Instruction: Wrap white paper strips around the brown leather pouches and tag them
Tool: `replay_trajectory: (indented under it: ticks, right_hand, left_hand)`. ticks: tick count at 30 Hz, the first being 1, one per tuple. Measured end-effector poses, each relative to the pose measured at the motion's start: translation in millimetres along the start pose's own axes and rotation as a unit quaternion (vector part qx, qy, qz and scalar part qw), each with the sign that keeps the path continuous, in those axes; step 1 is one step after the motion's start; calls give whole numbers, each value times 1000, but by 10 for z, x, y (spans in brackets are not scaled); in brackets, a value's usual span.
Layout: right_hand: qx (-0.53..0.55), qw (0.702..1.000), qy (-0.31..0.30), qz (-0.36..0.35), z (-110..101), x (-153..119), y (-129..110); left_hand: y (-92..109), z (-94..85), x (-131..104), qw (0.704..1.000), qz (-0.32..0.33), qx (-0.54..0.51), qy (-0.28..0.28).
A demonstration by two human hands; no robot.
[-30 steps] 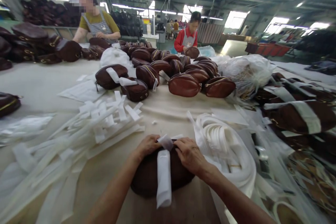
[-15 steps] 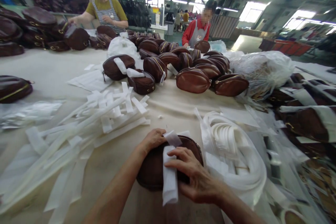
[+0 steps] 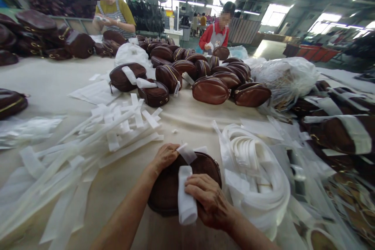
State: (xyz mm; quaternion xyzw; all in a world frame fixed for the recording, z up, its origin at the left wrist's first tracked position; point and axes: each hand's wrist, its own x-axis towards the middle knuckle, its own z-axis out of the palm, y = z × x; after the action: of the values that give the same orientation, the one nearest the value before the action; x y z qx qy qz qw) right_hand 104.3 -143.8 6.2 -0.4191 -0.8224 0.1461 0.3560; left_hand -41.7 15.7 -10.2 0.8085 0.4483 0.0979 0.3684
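A dark brown oval bag (image 3: pixel 164 191) lies on the table in front of me. A folded white strip (image 3: pixel 185 195) runs down over its middle, and a smaller translucent piece (image 3: pixel 187 154) sits at its top edge. My left hand (image 3: pixel 166 157) rests at the bag's upper left edge, its fingers closed together beside the small piece; what they grip is hidden. My right hand (image 3: pixel 206 197) has its fingers closed on the right side of the folded strip, over the bag.
Loose white strips (image 3: pixel 117 125) spread on the left. Coiled white strips (image 3: pixel 254 164) lie on the right. Brown bags (image 3: pixel 209 90) and a plastic bundle (image 3: pixel 287 78) stand farther back. Two people work across the table (image 3: pixel 88 66); more wrapped bags (image 3: pixel 336 133) lie at the right.
My right fingers have drawn together and lower on the folded strip, whose lower end has curled. The view has shifted slightly right. The person in yellow has raised the hands.
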Motion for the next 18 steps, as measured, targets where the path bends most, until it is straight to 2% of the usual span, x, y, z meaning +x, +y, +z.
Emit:
replay_trajectory:
  ticks: [5,9,14,18]
  right_hand:
    - [7,1000,14,5,54,-52,44]
    - [21,999,14,21,88,-75,61]
    - [25,999,0,40,94,-88,68]
    - [28,999,-5,39,85,-85,66]
  left_hand:
    - [-19,-23,1,998,21,-32,50]
    - [29,-50,-54,996,47,-12,81]
    - [170,-41,-310,988,119,67,65]
    - [218,84,-584,978,157,120,65]
